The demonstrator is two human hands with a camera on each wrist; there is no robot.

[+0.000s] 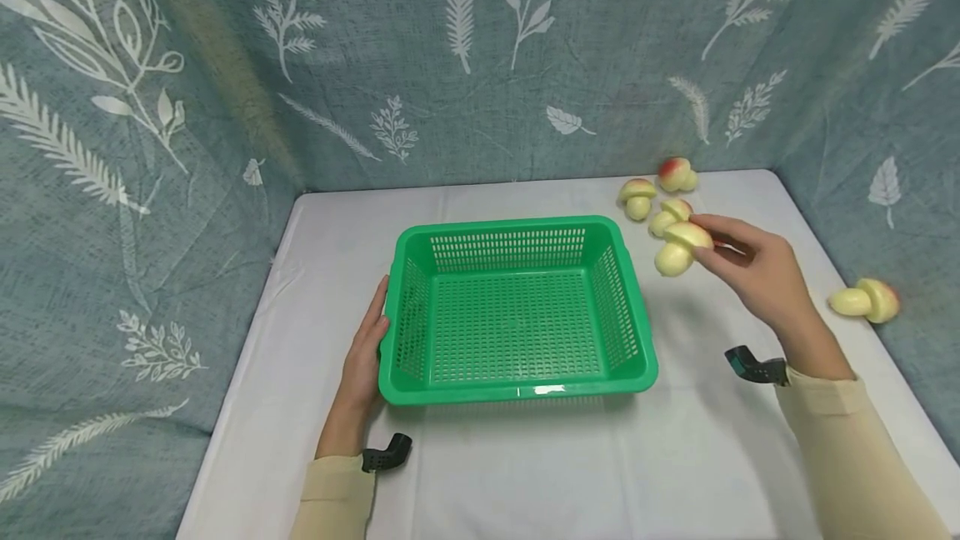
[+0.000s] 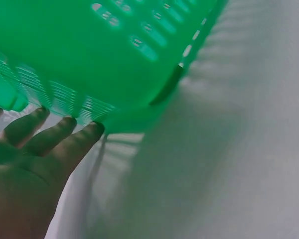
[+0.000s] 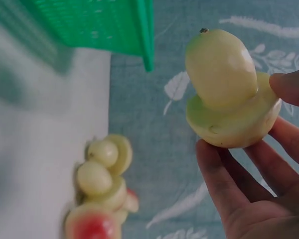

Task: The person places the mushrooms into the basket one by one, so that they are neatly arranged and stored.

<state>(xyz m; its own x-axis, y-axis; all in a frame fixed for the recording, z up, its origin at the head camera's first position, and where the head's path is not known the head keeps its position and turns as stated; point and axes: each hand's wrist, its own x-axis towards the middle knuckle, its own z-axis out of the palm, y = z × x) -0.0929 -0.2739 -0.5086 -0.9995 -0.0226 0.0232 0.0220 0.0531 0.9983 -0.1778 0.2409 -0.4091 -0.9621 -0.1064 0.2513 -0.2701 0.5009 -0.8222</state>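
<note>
Above the counter (image 1: pixel 525 473), right of the green basket (image 1: pixel 465 397), your right hand (image 1: pixel 765 277) is pinching a mushroom (image 1: pixel 675 257) near three other mushrooms (image 1: pixel 637 205). Your left hand (image 1: pixel 362 365) is touching the basket's left side with extended fingers, while a fifth mushroom (image 1: pixel 866 301) is lying by the counter's right edge.

The basket (image 1: pixel 517 327) sits mid-frame on the table (image 1: pixel 517 482), the left hand (image 1: pixel 363 361) against its left side. Toward the upper right, three mushrooms (image 1: pixel 637 200) lie clustered near the table's back edge; just before them, the right hand (image 1: pixel 761 269) holds a fourth mushroom (image 1: pixel 681 247). A fifth mushroom (image 1: pixel 866 302) lies far right. The curtain (image 1: pixel 480 107) hangs behind.
</note>
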